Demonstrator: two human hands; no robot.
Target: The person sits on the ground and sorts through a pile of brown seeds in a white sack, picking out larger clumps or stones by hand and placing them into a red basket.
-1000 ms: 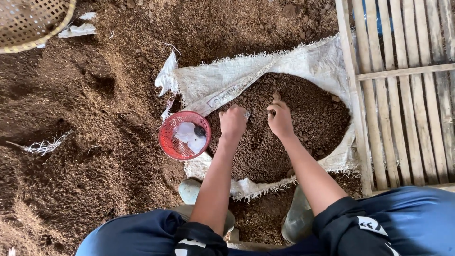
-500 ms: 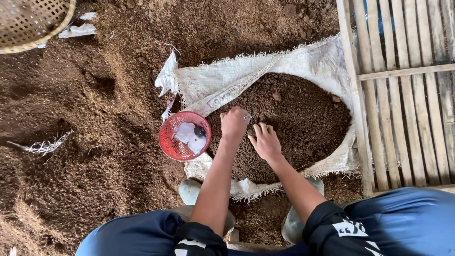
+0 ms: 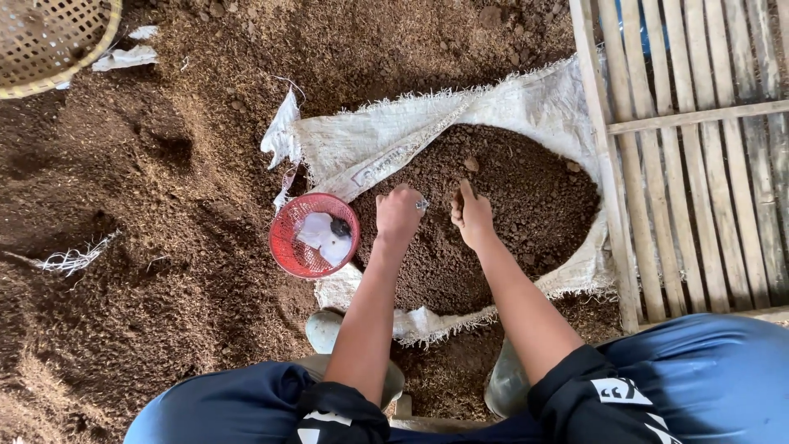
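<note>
Two hands are counted over one open white woven sack [image 3: 460,131]. One red mesh basket [image 3: 314,236], one woven bamboo basket [image 3: 49,41] and one slatted wooden panel [image 3: 690,164] are also noted.

The sack is spread flat on the dirt floor between the red basket and the panel, its mouth rolled back around a mound of dark brown crumbly soil [image 3: 526,205] with a few small clods on top. The left hand [image 3: 400,215] is held curled into a loose fist above the soil, a small pale object pinched at its fingertips; what that object is cannot be made out. The right hand [image 3: 471,215] is held just beside it, fingers pressed together and pointing away from the body; whether anything is gripped cannot be told.

The red basket's contents, a white scrap and a dark item, are indistinct. The bamboo basket is cut off at the corner. Two boots are mostly hidden under the arms.
</note>
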